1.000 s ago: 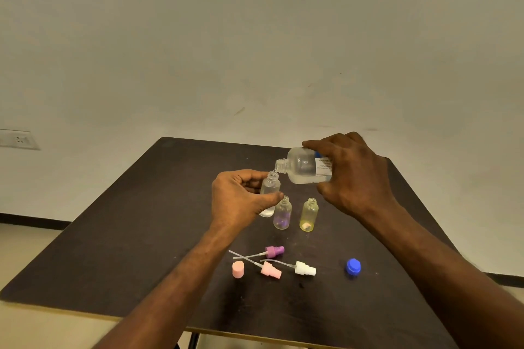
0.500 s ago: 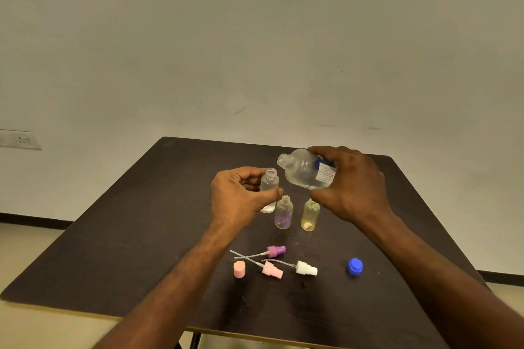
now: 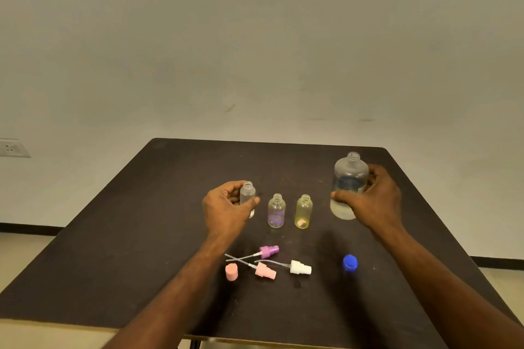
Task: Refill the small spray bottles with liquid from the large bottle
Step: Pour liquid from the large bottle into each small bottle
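Head view: dark bench (image 3: 119, 235). Three small bottles, all uncapped: clear one (image 3: 247, 195) gripped in left hand (image 3: 226, 211) fingers; purple-tinted (image 3: 276, 211) and yellow (image 3: 303, 212) stand free between the hands. Right hand (image 3: 374, 201) fingers wrap upright large bottle (image 3: 348, 187). Nearer: three spray heads (purple (image 3: 268, 251), pink (image 3: 265, 271), white (image 3: 300, 267)), one pink cap (image 3: 231, 271), one blue cap (image 3: 350, 262).

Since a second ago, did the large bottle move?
Yes. The large bottle went from tilted above the yellow bottle to upright at its right, right hand gripping it.
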